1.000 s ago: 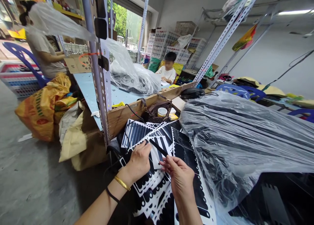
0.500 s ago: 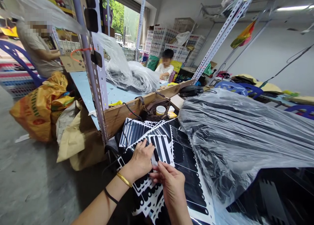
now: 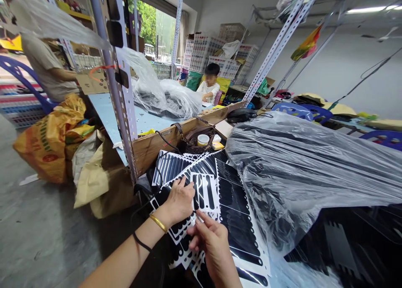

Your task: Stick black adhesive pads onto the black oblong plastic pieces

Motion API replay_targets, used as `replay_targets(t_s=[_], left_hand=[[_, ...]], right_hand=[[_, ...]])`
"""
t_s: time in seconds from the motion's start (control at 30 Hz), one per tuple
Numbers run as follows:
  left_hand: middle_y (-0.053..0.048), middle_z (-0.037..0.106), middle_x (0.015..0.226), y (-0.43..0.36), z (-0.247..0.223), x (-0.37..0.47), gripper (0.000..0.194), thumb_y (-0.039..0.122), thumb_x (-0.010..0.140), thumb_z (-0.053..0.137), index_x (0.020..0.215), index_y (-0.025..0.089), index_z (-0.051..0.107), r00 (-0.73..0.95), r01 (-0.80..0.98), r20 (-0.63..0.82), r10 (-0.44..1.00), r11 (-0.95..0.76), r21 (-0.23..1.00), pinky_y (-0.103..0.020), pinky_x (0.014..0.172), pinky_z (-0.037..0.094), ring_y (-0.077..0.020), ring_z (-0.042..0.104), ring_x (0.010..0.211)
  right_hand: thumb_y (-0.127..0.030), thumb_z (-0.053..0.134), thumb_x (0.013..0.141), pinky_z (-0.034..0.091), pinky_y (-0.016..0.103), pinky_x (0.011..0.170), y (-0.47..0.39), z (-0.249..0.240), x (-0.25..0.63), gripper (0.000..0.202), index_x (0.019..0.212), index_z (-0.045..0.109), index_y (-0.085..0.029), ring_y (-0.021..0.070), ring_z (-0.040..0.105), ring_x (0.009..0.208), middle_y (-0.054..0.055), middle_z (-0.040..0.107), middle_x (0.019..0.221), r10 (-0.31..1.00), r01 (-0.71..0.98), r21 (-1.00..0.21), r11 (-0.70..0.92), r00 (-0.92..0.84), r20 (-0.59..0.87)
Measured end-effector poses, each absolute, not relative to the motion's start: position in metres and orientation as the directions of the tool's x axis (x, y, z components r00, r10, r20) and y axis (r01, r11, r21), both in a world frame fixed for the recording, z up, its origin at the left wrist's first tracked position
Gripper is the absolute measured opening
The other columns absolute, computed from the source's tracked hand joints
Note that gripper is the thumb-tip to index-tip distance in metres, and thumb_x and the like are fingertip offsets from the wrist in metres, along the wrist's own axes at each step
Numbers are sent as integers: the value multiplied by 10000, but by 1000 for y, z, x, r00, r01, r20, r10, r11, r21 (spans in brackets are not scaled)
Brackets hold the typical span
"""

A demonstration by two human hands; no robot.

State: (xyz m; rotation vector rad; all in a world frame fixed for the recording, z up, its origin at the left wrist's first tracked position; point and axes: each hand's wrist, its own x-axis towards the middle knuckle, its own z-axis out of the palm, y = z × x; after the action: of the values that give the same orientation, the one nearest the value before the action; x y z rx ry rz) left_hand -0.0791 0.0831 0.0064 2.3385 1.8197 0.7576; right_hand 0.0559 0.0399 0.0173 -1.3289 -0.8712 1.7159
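Note:
My left hand [image 3: 179, 200], with a gold bangle and a dark band on its forearm, rests on a pile of white sheets bearing glossy black rounded strips. Its fingers point forward, beside a small sheet with several black strips [image 3: 204, 191]. My right hand [image 3: 212, 242] is just below that small sheet. Its index finger reaches toward the lower edge, the thumb lies close to it, and the other fingers are loosely curled apart. I see nothing held in it. A long sheet of black strips [image 3: 235, 204] lies to the right.
Clear plastic film [image 3: 301, 158] covers a black heap on the right. A wooden board [image 3: 153, 147] edges the blue table [image 3: 105, 116] behind a brown bag [image 3: 191, 141]. A metal post [image 3: 117, 91] and an orange sack [image 3: 50, 141] are left. Two people sit farther back.
My right hand has drawn slightly down and left, its fingers loosening from the black strip they pinched. My left hand has shifted slightly left, showing more of the small sheet.

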Motion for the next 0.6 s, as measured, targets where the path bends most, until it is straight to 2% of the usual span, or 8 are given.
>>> replay_targets(t_s=[0.13,0.27,0.33,0.43,0.47,0.53,0.6], left_hand=[[-149,689,1197,80,8,-77,280,11,716,551,891,133,732,175,890,338,925,-295,346,-565,999,431,-399,537,1224],[-150,723,1053,86,6,-81,288,-19,706,528,834,142,730,141,887,369,919,-283,366,-485,924,506,-338,632,1075],[-156,719,1033,88,5,-85,323,-28,731,491,880,138,724,119,877,372,921,-273,396,-453,896,526,-305,658,1009],[-198,671,1185,81,7,-85,361,2,782,467,1040,105,698,59,858,404,913,-253,446,-490,991,470,-327,609,1136],[-197,665,1206,73,9,-82,359,28,798,476,1076,106,689,29,842,431,902,-254,476,-499,1004,458,-332,600,1154],[-155,706,1137,48,12,-72,329,100,824,517,1100,142,690,-36,743,475,879,-294,601,-465,961,491,-307,646,1068],[-98,748,971,17,13,-56,276,185,839,570,1077,173,709,-41,549,389,920,-305,779,-364,820,552,-238,697,858]], right_hand=[[-603,849,493,391,215,359,19,25,66,741,974,700,-58,176,614,373,106,712,580,905,-61,-912,-406,-164,-392],[-559,759,691,555,294,482,-5,54,115,475,962,761,-169,210,680,494,91,747,686,976,127,-976,-179,-102,-192],[-536,753,702,605,304,566,-16,72,153,390,933,781,-223,222,706,568,75,757,713,997,292,-954,-75,22,-72],[-546,750,681,621,266,598,-32,86,209,414,915,784,-207,212,720,586,72,764,718,968,473,-879,-52,242,73],[-554,743,678,619,248,583,-38,86,224,427,906,782,-195,207,721,576,72,765,712,953,507,-859,-69,289,94],[-567,723,689,610,214,559,-52,76,248,430,884,780,-187,198,723,567,66,765,702,935,559,-823,-103,336,111],[-562,702,719,605,195,571,-65,60,262,406,869,779,-192,190,727,575,58,768,711,939,603,-791,-106,322,119]])
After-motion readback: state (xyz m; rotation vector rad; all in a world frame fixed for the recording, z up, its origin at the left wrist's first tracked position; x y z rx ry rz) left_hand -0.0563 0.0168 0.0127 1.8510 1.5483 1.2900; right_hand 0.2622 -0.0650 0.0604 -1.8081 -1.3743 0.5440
